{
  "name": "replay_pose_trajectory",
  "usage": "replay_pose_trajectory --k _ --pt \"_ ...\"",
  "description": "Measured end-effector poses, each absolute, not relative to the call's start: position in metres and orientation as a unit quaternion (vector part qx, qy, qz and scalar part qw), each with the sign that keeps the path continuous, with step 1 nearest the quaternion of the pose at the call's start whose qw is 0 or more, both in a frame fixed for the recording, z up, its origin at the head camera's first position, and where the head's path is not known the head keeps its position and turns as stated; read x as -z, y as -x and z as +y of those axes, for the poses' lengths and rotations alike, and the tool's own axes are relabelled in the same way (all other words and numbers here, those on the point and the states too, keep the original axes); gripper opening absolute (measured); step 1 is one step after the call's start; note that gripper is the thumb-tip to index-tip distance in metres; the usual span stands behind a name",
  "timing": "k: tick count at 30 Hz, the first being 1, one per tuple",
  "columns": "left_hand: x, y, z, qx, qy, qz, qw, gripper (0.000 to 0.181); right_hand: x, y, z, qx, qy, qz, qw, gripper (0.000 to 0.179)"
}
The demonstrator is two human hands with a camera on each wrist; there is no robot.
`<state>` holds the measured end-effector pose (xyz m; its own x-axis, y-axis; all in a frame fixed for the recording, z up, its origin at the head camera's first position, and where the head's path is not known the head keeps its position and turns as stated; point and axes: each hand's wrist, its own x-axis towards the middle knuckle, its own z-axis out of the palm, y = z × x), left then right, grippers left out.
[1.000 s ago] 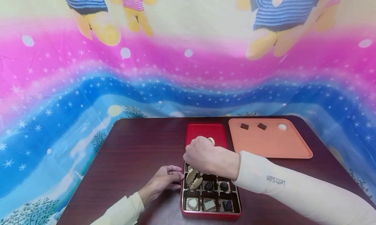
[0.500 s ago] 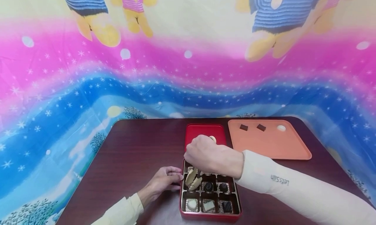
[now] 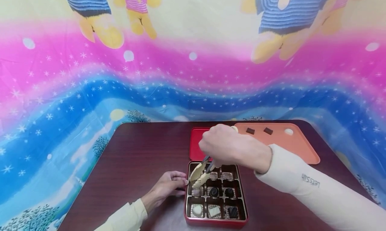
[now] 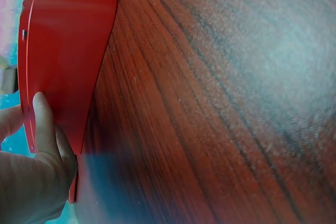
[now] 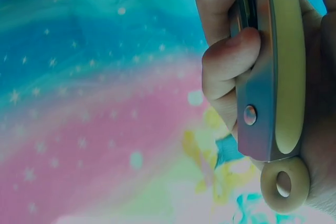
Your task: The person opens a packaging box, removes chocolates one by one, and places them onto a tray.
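1. Grips tongs (image 5: 265,87) in the right hand (image 3: 233,145), with fingers curled firmly round the metal handle and with the cream ring (image 5: 267,184) near the wrist.
2. Slants the tongs down to the left from the right hand, with cream tips (image 3: 200,181) parted slightly over the left column of the box (image 3: 215,221). Cannot tell of anything between the tips.
3. Rests the left hand (image 3: 167,184) against the box, with fingers nearly straight, only touching the left wall and rim.
4. Just right of the left hand, and below the right hand: the open box, divided into three rows of three compartments.
5. In the row farthest from the right hand, left to right: a round white piece (image 3: 197,210), a square white piece (image 3: 214,211) and a striped dark piece (image 3: 233,212).
6. In the middle row, level with the left hand: a patterned liner (image 3: 197,192) near the tips, then a swirled dark piece (image 3: 214,192) and a small dark piece (image 3: 229,192).
7. In the row closest under the right hand: more liners (image 3: 227,176), partly covered.
8. Behind the right hand, partly hidden: the red lid (image 3: 196,145), flat on the table (image 3: 144,147).
9. Beyond and right of the right hand: the tray (image 3: 289,150), with two brown pieces (image 3: 250,131) and a white disc (image 3: 288,131) along its far side.
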<state>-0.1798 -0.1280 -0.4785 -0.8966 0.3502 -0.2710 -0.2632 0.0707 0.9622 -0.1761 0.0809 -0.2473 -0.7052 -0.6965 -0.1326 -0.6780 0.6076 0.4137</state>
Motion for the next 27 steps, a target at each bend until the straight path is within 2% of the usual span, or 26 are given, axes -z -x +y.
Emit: replay_pose_trajectory --k 7,13,20,27 --pt "0.478 0.179 -0.127 -0.683 -0.027 0.696 0.222 0.045 0.222 0.184 0.112 0.144 -0.354 -0.924 -0.012 0.032" --pt "0.479 0.18 -0.126 -0.682 -0.023 0.697 0.219 0.046 0.211 0.204 0.144 0.129 -0.329 -0.935 -0.006 0.026" --pt "0.479 0.178 -0.126 -0.679 -0.023 0.701 0.217 0.047 0.223 0.24 0.18 0.118 -0.264 -0.956 -0.04 0.02" --pt "0.478 0.178 -0.126 -0.683 -0.023 0.697 0.218 0.047 0.243 0.274 0.217 0.133 -0.216 -0.966 -0.053 0.023"
